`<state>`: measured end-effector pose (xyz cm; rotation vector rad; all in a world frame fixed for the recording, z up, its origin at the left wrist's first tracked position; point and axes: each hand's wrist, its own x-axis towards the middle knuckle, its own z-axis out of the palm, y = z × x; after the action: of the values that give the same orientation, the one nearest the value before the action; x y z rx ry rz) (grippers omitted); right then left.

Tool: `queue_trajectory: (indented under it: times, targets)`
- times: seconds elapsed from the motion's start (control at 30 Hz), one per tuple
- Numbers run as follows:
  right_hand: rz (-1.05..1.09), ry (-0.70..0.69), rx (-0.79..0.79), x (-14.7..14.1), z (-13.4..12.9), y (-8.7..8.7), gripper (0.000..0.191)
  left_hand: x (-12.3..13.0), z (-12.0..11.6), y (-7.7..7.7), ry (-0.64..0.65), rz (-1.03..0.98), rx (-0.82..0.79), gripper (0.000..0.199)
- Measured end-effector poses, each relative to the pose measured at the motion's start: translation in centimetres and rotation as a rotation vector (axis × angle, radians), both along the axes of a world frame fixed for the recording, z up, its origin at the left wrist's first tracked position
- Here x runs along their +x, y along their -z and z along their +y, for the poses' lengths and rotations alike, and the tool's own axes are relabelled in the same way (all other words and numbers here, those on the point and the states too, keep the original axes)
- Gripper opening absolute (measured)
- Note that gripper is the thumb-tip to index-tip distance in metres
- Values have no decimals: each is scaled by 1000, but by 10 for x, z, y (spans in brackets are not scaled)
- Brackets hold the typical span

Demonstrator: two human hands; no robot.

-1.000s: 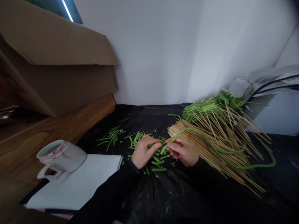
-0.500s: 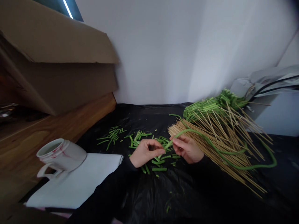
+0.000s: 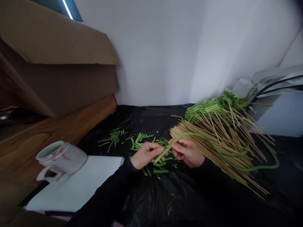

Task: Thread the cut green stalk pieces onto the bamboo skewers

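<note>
A yardlong bean (image 3: 199, 135) runs between my hands, its cut end pointing down and left and its long tail curling away to the right over thin wooden skewers (image 3: 227, 157). My left hand (image 3: 147, 155) pinches it close to that end, thumb on top. The fingers of my right hand (image 3: 188, 153) close around it a little farther along. Short cut bean pieces (image 3: 161, 171) lie beneath and around both hands, and a looser group of pieces (image 3: 115, 137) is farther left.
Bundled green bean pieces (image 3: 208, 108), some threaded on skewers, are piled at the back right. To the left, a white mug (image 3: 68, 159) lies tilted on a white sheet (image 3: 82, 186). A cardboard box (image 3: 78, 82) stands behind it. Black plastic (image 3: 142, 201) covers the surface.
The bean's end has shifted down and left, and now shows past my left thumb. My right hand has moved slightly left; both hands still hold the bean.
</note>
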<state>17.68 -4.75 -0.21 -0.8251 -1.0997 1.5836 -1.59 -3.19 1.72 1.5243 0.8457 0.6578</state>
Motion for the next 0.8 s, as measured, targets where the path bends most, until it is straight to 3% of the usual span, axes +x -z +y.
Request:
queue_trajectory:
  times: [0.3, 0.63, 0.8]
  targets:
    - [-23, -20, 54, -3, -1, 0, 26, 2, -1, 0, 134, -57, -141, 35]
    - [90, 166, -98, 0, 3, -5, 27, 3, 0, 2, -4, -88, -171, 30]
    - [121, 166, -84, 0, 3, -4, 26, 4, 1, 3, -120, -219, -222, 34]
